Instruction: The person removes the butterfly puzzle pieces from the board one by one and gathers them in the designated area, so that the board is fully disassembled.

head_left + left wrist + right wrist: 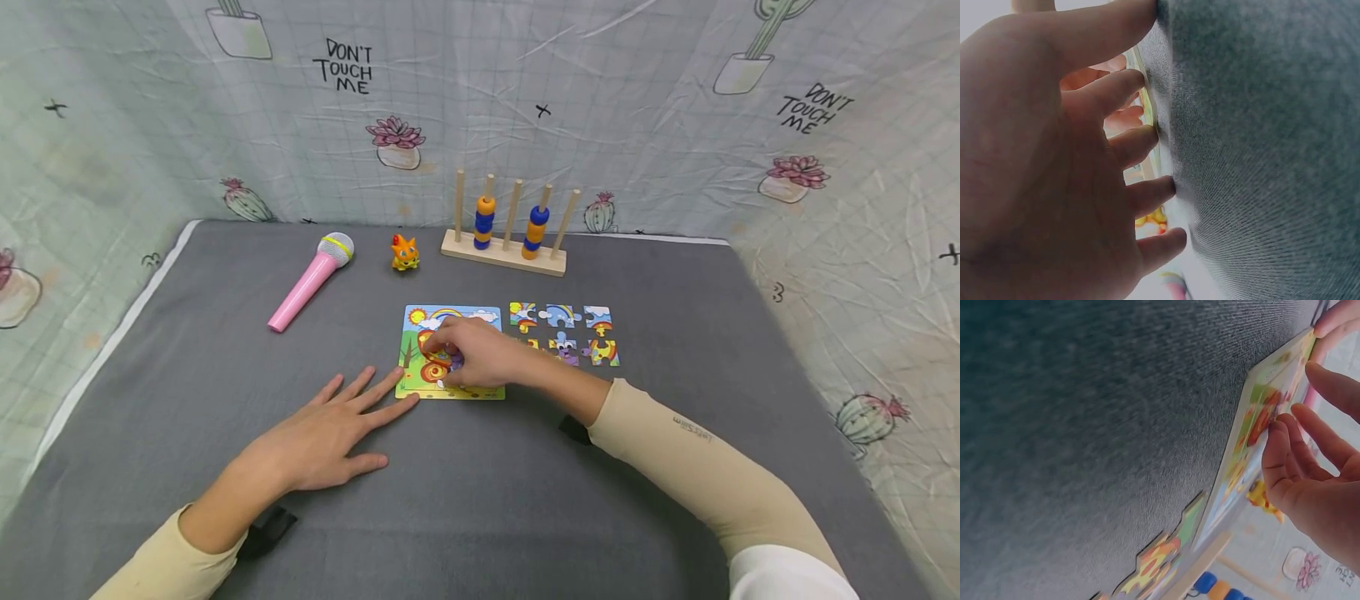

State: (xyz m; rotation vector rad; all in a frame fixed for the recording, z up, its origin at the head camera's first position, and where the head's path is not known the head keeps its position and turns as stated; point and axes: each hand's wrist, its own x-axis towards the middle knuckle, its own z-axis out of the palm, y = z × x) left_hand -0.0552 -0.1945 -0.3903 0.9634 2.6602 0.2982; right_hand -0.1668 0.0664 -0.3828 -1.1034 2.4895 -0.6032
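1. Rectangular puzzle board, brightly printed [411, 335]: flat on dark grey cloth-covered surface [480, 483], between the two grips.
2. Right grip [480, 350]: released, above board; thumb and fingers bent but parted, no piece visible between.
3. Left grip [318, 437]: released, fingers spread, fingertips at board's near left corner.
4. Loose multicoloured jigsaw pieces [561, 316]: two rows, just right of board.

The right hand [480, 354] obstructs overhead access to the puzzle board [412, 333]; the left hand [326, 437] occupies its near-left corner. Right forearm [675, 458] bars the near-right approach to the loose pieces [561, 316]. A narrow gap separates the orange toy [406, 252] from the upright-rodded peg rack [502, 254]. Wide passage exists between microphone [311, 279] and board, and on tabletop [480, 492] between the forearms.
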